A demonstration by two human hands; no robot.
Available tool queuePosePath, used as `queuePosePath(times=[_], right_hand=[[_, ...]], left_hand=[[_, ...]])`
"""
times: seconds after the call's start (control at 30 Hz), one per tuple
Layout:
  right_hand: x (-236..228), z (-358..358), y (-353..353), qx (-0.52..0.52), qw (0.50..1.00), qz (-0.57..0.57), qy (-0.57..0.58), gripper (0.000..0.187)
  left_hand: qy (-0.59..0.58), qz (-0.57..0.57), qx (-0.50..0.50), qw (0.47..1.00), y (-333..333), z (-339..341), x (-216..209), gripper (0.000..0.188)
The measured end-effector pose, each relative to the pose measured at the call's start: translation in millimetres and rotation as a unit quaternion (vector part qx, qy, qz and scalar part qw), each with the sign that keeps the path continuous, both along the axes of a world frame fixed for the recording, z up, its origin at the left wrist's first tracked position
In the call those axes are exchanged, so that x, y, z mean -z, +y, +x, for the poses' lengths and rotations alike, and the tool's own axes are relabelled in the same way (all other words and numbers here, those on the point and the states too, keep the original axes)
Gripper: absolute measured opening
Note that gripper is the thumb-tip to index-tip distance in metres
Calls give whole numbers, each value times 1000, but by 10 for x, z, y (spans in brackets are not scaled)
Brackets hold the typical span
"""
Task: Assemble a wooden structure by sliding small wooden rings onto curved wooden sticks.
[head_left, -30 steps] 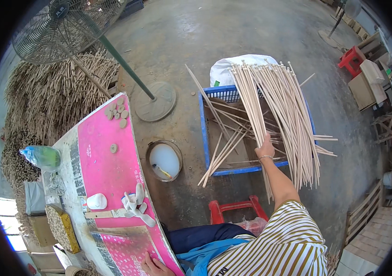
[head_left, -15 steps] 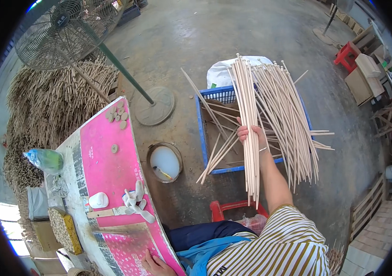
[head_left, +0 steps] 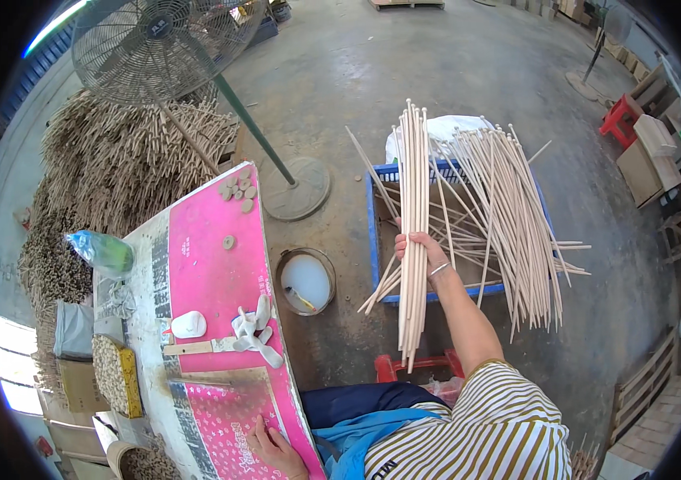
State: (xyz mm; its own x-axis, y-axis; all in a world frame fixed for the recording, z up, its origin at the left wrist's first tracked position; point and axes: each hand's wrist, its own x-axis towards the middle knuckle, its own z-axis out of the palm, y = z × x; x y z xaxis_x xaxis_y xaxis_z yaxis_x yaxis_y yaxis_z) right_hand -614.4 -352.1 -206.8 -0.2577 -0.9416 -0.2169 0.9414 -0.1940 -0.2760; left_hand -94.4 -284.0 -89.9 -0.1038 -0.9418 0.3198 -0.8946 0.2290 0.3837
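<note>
My right hand is wrapped round a bundle of long, pale wooden sticks with small round knobs at their far ends. The bundle stands nearly lengthwise over the left part of a blue plastic crate. To its right, a larger heap of similar knobbed sticks lies across the crate, and more sticks lie loose inside. My left hand rests with fingers stretched on the pink sheet covering the worktable. Near it on the table lie a thin stick, white gloves and a white bottle.
A bucket of whitish liquid stands between table and crate. Beyond it is a fan's round base. Far left rises a big pile of sticks. A red stool stands close to me; a yellow box of small knobs sits at left.
My right hand has lifted the bundle leftward, away from the heap, leaving a wider gap over the crate. The whole view has shifted slightly. My left hand stays on the table.
</note>
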Motion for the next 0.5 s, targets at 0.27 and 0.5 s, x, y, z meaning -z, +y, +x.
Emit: queuePosePath(times=[0.27,0.5], right_hand=[[-1110,1084,-238,-43,984,-135,112,96],[-2211,3001,-83,-163,952,-203,164,60]], left_hand=[[320,137,114,930,-473,-398,-819,81],[237,135,271,923,-833,-940,-2135,120]])
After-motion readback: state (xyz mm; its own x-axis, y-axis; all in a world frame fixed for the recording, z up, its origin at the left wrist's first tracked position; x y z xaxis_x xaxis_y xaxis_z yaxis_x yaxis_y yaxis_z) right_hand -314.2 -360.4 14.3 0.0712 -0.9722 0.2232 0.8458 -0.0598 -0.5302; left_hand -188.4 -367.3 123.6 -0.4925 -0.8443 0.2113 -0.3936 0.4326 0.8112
